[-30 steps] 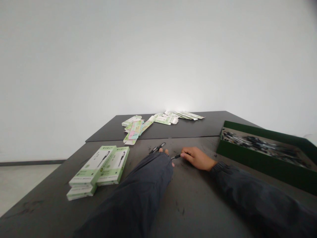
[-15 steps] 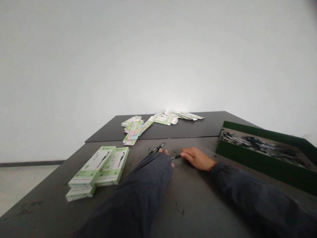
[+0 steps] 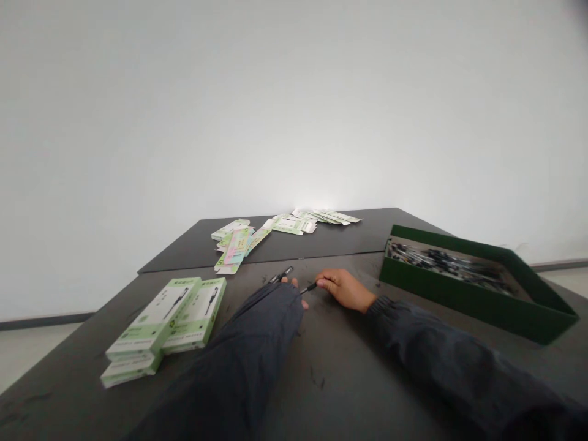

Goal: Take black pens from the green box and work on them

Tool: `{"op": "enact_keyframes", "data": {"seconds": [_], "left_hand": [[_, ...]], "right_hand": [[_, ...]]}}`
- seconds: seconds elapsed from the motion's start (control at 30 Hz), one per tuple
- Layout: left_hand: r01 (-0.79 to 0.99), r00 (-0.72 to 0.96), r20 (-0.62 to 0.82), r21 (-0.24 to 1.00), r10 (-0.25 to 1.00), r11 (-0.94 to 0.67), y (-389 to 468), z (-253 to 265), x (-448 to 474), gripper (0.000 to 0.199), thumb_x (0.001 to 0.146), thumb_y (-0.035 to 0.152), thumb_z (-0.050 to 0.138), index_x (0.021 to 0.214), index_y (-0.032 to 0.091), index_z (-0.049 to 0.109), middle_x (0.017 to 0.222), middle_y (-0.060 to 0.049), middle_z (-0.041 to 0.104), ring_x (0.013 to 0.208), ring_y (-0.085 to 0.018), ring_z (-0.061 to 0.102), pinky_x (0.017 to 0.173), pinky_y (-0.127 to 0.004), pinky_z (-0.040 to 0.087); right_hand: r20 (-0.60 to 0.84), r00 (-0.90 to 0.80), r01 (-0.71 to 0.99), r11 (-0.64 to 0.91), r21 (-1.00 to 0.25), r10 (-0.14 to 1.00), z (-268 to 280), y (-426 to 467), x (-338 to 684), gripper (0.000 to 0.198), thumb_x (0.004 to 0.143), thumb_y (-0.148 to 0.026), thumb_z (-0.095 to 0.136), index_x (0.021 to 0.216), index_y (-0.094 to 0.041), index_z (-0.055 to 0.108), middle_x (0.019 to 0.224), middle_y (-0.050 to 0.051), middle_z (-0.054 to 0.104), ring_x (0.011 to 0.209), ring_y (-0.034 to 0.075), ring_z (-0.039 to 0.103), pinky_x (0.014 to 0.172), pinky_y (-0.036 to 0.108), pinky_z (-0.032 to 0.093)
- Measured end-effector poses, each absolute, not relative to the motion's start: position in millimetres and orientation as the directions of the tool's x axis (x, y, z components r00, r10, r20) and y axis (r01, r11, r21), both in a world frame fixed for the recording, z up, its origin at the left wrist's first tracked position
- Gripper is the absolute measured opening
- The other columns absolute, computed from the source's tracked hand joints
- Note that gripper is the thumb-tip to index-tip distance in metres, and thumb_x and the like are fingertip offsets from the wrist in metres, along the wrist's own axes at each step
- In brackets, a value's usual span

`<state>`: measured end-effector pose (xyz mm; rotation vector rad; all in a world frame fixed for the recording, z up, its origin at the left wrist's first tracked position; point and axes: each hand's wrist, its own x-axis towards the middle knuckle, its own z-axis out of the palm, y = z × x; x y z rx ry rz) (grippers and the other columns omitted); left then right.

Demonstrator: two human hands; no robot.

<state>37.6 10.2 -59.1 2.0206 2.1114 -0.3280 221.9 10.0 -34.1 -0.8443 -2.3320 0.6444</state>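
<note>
My left hand (image 3: 295, 289) is mostly covered by its dark sleeve, with only some fingertips showing. A small bunch of pens (image 3: 281, 275) sticks out past the far side of that hand, which seems closed around them. Close by on the right, my right hand (image 3: 343, 288) pinches the dark end of a single pen (image 3: 308, 288) between thumb and fingers. This pen slants down towards my left hand, and its other end is hidden there. How many pens the left hand holds cannot be made out.
Closed green-and-white pen boxes (image 3: 154, 318) are stacked at the left. Flattened cartons (image 3: 294, 224) and coloured carton pieces (image 3: 237, 245) lie farther back. A dark green open box (image 3: 459, 297) full of loose pens stands at the right of the black table (image 3: 321, 380).
The view has turned slightly to the right, so everything sits farther left in the picture. Both hands keep almost the same pose, with the pen still between them.
</note>
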Motion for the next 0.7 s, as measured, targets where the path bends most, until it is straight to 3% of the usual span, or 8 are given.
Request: {"op": "enact_keyframes", "data": {"seconds": [0.07,0.13,0.23,0.3,0.4,0.53,0.7], "left_hand": [[0.997,-0.031,-0.296,-0.082,0.955,0.007,8,-55,37,0.09,0.063,0.056,0.059,0.137,0.015,0.028,0.138,-0.018,0.028,0.12,-0.038,0.03,0.094,-0.043,0.029],[0.991,0.01,-0.258,-0.129,0.966,-0.045,4,-47,34,0.088,0.066,0.056,0.056,0.136,0.011,0.03,0.133,-0.02,0.036,0.115,-0.038,0.038,0.091,-0.041,0.032],[0.959,0.254,-0.235,-0.069,0.938,-0.276,-4,-29,27,0.069,0.064,0.057,0.053,0.116,0.011,0.054,0.103,-0.016,0.06,0.088,-0.032,0.057,0.076,-0.035,0.042],[0.931,0.329,-0.217,-0.087,0.919,-0.354,-9,-14,24,0.059,0.067,0.058,0.047,0.103,0.013,0.061,0.091,-0.014,0.064,0.08,-0.029,0.059,0.073,-0.034,0.042],[0.911,0.315,-0.294,-0.174,0.902,-0.374,-16,6,24,0.067,0.064,0.06,0.05,0.11,0.011,0.058,0.099,-0.017,0.062,0.088,-0.033,0.057,0.075,-0.037,0.041],[0.911,0.324,-0.3,-0.157,0.897,-0.381,-21,22,32,0.068,0.073,0.058,0.043,0.123,0.011,0.048,0.108,-0.017,0.06,0.093,-0.03,0.057,0.078,-0.034,0.04],[0.899,0.315,-0.449,-0.141,0.836,-0.415,-26,37,39,0.073,0.076,0.054,0.043,0.137,0.016,0.028,0.113,-0.016,0.057,0.094,-0.028,0.058,0.076,-0.032,0.041]], "right_hand": [[0.351,-0.617,0.416,0.671,-0.614,0.704,-31,6,220,0.032,0.086,-0.038,0.038,0.078,-0.015,0.059,0.073,0.002,0.059,0.068,0.013,0.05,0.064,0.023,0.037],[0.353,-0.592,0.419,0.651,-0.633,0.724,-29,2,218,0.035,0.087,-0.04,0.037,0.074,-0.015,0.057,0.068,0.002,0.056,0.064,0.011,0.048,0.06,0.021,0.036],[0.348,-0.566,0.4,0.618,-0.676,0.747,-28,-5,214,0.038,0.086,-0.042,0.036,0.069,-0.014,0.055,0.061,0.0,0.05,0.057,0.009,0.044,0.054,0.02,0.033],[0.32,-0.569,0.366,0.582,-0.726,0.757,-28,-7,210,0.04,0.086,-0.044,0.036,0.069,-0.014,0.055,0.057,-0.001,0.046,0.053,0.008,0.041,0.05,0.019,0.031],[0.28,-0.587,0.289,0.519,-0.804,0.76,-25,-9,207,0.042,0.086,-0.047,0.035,0.07,-0.014,0.055,0.055,-0.002,0.044,0.049,0.008,0.038,0.048,0.019,0.03],[0.332,-0.588,0.188,0.524,-0.831,0.737,-19,-10,207,0.043,0.085,-0.048,0.036,0.063,-0.014,0.05,0.054,-0.002,0.043,0.05,0.008,0.038,0.049,0.02,0.03],[0.387,-0.575,0.18,0.572,-0.8,0.721,-15,-12,210,0.042,0.084,-0.047,0.038,0.059,-0.014,0.045,0.054,-0.002,0.042,0.051,0.008,0.038,0.051,0.02,0.03]]}}
